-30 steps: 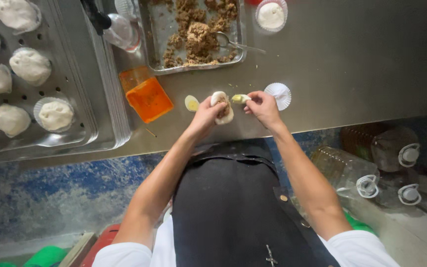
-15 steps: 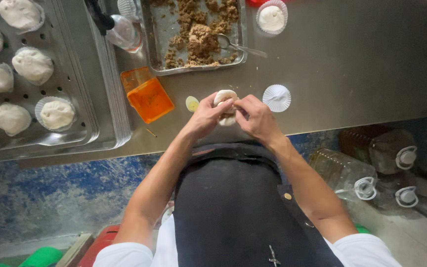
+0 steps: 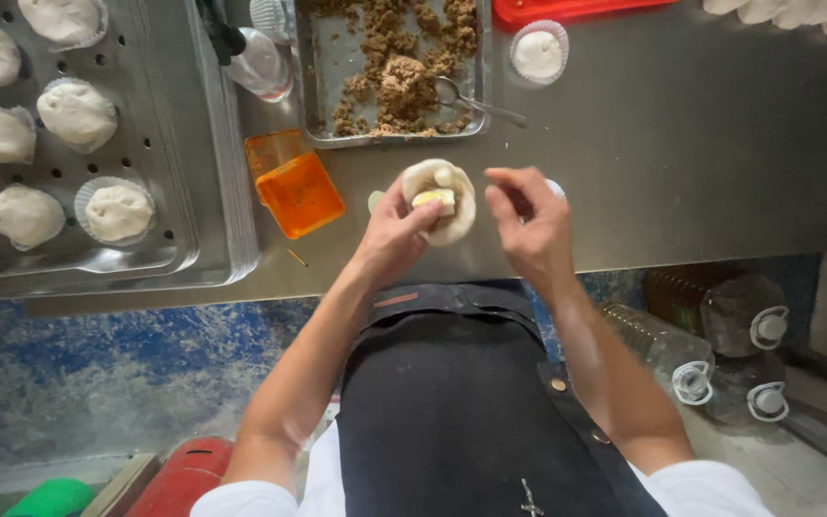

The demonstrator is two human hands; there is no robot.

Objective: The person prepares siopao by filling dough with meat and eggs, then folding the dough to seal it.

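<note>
1. Left hand [image 3: 394, 235] is cupped around a round piece of dough [image 3: 442, 201], thumb pressing a pale yellow bit of filling [image 3: 435, 198] into the middle. So that hand is closed on the dough, holding it just above the bench [image 3: 701, 144], close to the near edge.
2. Right hand [image 3: 528, 225] sits just beside the dough, fingers curled in loosely with the tips pinched together. Can't tell if there's anything between them. It isn't touching the dough.
3. Behind the right hand a bit of a paper cup [image 3: 555, 188] peeks out on the bench.
4. Orange tub [image 3: 294, 187] is left of the dough, near the bench's near edge.
5. Towards the far edge there's a metal tray [image 3: 310, 77] of brown crumbly mince [image 3: 404, 72] with a spoon [image 3: 476, 101] lying in it. One bun in a paper cup [image 3: 538, 53] sits right of that tray.
6. Left end of the bench has a perforated tray [image 3: 174, 153] with filled buns [image 3: 78, 113] in paper cups, lined up in rows.
7. Below the bench on the right, a few clear plastic bottles [image 3: 710, 359] lie on the floor.
</note>
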